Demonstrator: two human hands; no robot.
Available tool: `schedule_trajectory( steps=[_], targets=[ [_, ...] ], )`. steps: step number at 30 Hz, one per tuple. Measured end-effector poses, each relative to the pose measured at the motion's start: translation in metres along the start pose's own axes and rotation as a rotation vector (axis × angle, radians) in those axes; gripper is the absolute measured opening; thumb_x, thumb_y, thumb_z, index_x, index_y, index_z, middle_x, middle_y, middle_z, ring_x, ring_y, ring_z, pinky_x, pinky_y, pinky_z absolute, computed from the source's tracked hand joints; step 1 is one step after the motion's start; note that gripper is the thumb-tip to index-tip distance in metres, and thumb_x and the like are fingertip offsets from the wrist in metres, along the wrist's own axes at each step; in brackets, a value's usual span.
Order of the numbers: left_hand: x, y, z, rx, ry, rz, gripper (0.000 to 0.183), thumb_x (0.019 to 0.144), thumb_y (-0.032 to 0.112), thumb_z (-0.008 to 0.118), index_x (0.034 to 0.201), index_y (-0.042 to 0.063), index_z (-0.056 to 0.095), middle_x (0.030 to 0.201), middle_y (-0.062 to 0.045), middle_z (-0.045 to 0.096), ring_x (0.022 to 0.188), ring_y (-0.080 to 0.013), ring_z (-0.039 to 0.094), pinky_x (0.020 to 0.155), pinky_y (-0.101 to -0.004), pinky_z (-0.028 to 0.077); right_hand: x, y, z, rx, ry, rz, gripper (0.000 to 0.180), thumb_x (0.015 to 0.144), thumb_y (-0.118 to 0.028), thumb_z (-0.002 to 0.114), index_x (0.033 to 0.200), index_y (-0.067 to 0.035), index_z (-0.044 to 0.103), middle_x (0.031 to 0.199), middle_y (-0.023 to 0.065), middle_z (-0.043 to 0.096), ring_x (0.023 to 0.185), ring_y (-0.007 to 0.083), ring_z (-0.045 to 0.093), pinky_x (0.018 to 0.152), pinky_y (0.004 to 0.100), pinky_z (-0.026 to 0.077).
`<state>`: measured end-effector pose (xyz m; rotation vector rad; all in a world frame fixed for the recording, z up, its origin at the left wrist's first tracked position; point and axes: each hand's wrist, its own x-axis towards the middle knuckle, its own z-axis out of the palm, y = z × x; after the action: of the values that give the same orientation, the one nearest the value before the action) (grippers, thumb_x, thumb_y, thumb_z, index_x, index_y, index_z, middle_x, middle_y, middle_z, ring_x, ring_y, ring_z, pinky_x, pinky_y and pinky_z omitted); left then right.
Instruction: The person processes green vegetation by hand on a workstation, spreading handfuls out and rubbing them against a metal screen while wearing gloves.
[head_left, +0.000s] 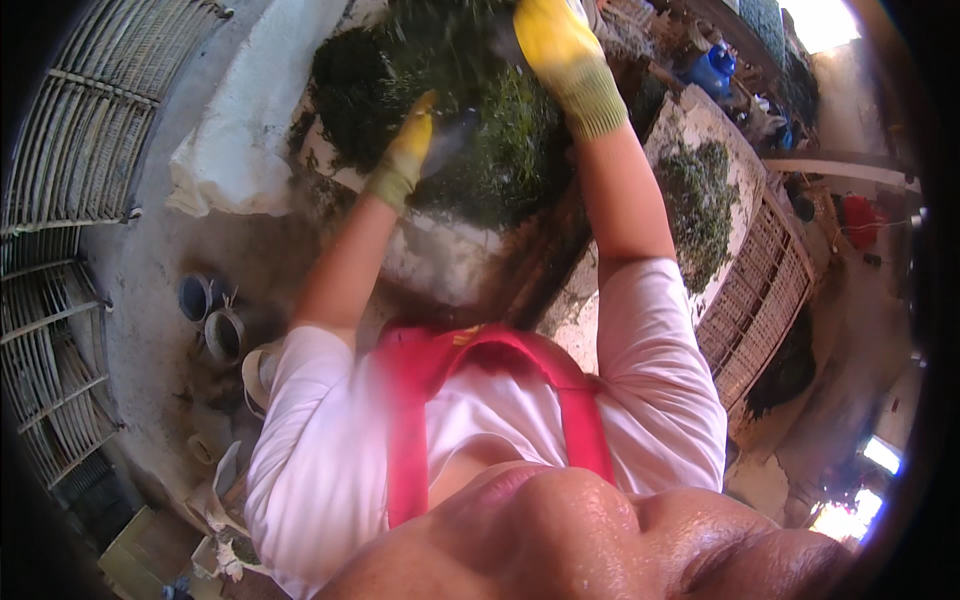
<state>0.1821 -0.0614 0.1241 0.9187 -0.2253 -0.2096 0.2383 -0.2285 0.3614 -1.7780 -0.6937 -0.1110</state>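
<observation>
A heap of dark green leafy plant matter (450, 75) lies in front of me on a pale slab or block (442, 255). My left hand (416, 139), in a yellow work glove with a knitted cuff, is at the near left part of the heap. One finger points up over the greens; the rest of that hand is blurred. My right hand (555, 41), gloved the same way, is at the heap's far right side by the top of the picture. Its fingertips are blurred and partly hidden, so whether it grips any leaves is unclear.
A second pile of green leaves (697, 210) rests on a pale surface to the right, beside a woven bamboo rack (757, 292). White sacking (240, 135) lies at left, near slatted racks (112, 90). Several round containers, one a pale bucket (224, 335), stand on the floor.
</observation>
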Motion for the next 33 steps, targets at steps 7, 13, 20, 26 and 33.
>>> schedule_trajectory(
  steps=[7,13,20,26,33],
  targets=[
    [-0.018,-0.016,-0.012,-0.512,-0.177,-0.353,0.035,0.098,0.024,0.047,0.126,0.005,0.053,0.122,-0.013,0.060,0.099,-0.0188,0.063,0.094,-0.0376,0.050,-0.131,0.228,0.001,-0.713,-0.105,0.254,0.042,0.090,-0.008,0.045,0.131,-0.004,0.049,0.126,0.0179,0.056,0.119,0.0291,0.053,0.100,0.0367,0.043],
    [-0.024,0.003,0.003,-0.564,-0.172,-0.139,0.036,0.097,0.012,0.046,0.132,0.009,0.053,0.143,-0.013,0.044,0.123,-0.0228,0.052,0.103,-0.0433,0.044,-0.217,0.245,0.034,-0.468,-0.262,0.741,0.038,0.087,-0.008,0.051,0.124,-0.008,0.056,0.120,0.0182,0.061,0.112,0.0300,0.059,0.093,0.0375,0.047],
    [-0.033,-0.028,-0.050,-0.338,0.255,-0.315,0.037,0.097,0.018,0.045,0.130,0.003,0.050,0.141,-0.012,0.046,0.120,-0.0212,0.052,0.104,-0.0360,0.040,-0.108,0.077,-0.006,-0.075,-0.229,0.248,0.036,0.086,-0.008,0.057,0.121,-0.005,0.058,0.112,0.0152,0.065,0.105,0.0246,0.062,0.089,0.0350,0.049],
    [-0.001,-0.025,0.035,-0.193,-0.073,-0.152,0.041,0.092,0.016,0.051,0.131,0.001,0.049,0.128,-0.014,0.056,0.120,-0.0245,0.052,0.105,-0.0377,0.038,-0.097,0.090,-0.022,-0.738,-0.201,0.018,0.057,0.085,-0.005,0.048,0.140,-0.008,0.039,0.136,0.0215,0.047,0.116,0.0347,0.055,0.095,0.0380,0.046],
    [0.021,0.082,0.086,-0.196,-0.318,-0.183,0.036,0.091,0.015,0.055,0.126,0.009,0.054,0.116,-0.008,0.063,0.094,-0.0178,0.060,0.091,-0.0370,0.047,-0.164,0.148,-0.011,-0.621,-0.101,0.179,0.053,0.078,-0.008,0.057,0.131,-0.005,0.051,0.130,0.0180,0.054,0.129,0.0354,0.042,0.107,0.0402,0.036]
  ],
)
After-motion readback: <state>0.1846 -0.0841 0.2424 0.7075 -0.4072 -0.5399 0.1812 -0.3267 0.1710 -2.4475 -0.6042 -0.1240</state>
